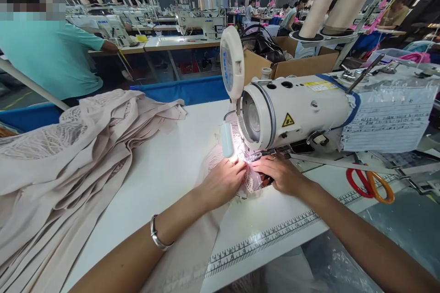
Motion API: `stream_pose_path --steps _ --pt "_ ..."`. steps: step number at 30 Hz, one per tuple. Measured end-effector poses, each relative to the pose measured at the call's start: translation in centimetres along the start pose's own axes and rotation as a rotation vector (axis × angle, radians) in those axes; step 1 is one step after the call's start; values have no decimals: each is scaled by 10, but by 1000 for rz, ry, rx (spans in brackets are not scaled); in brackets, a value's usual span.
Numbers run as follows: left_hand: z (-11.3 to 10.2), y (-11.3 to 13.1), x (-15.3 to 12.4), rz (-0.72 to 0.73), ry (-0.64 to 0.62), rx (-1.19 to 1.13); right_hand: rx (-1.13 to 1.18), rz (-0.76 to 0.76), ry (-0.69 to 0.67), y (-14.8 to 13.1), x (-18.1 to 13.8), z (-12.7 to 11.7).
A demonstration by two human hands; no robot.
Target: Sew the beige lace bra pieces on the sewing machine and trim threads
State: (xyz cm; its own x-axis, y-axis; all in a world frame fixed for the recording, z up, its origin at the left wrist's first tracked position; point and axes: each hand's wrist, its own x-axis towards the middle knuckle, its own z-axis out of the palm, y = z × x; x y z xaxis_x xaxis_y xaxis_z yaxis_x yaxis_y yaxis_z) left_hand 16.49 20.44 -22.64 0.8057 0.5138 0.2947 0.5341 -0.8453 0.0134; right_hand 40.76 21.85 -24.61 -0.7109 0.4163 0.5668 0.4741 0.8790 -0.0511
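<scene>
Under the lit needle area of a white sewing machine [302, 107] lies a pale pink lace fabric [215, 158]. My left hand [225, 178] is closed on the fabric just left of the needle area, fingertips pinched together. My right hand [280, 174] lies on the right side of the same spot, fingers stretched forward and flat over the lace, close to the presser foot. The needle itself is lost in the glare and behind my fingers. From under my left forearm, a sheer length of the fabric trails toward the table's front edge.
A heap of pale pink lace pieces [99, 142] covers the table's left side. Red- and orange-handled scissors [369, 183] lie at right, beyond a printed ruler strip [268, 238]. Behind the machine stand a cardboard box [305, 62] and thread cones [314, 16]. A person in turquoise [48, 55] sits at left.
</scene>
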Motion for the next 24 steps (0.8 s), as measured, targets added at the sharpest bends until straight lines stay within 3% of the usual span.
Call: stream_pose_path --steps 8,13,19,24 --pt "2 4 -1 -66 -6 51 54 11 -25 1 -4 2" --pt "11 6 -1 -102 55 74 42 17 8 3 -6 5" --pt "14 4 0 103 38 -80 33 40 -23 3 -4 3" --pt "12 4 -1 74 23 -72 22 130 -103 1 -2 -1"
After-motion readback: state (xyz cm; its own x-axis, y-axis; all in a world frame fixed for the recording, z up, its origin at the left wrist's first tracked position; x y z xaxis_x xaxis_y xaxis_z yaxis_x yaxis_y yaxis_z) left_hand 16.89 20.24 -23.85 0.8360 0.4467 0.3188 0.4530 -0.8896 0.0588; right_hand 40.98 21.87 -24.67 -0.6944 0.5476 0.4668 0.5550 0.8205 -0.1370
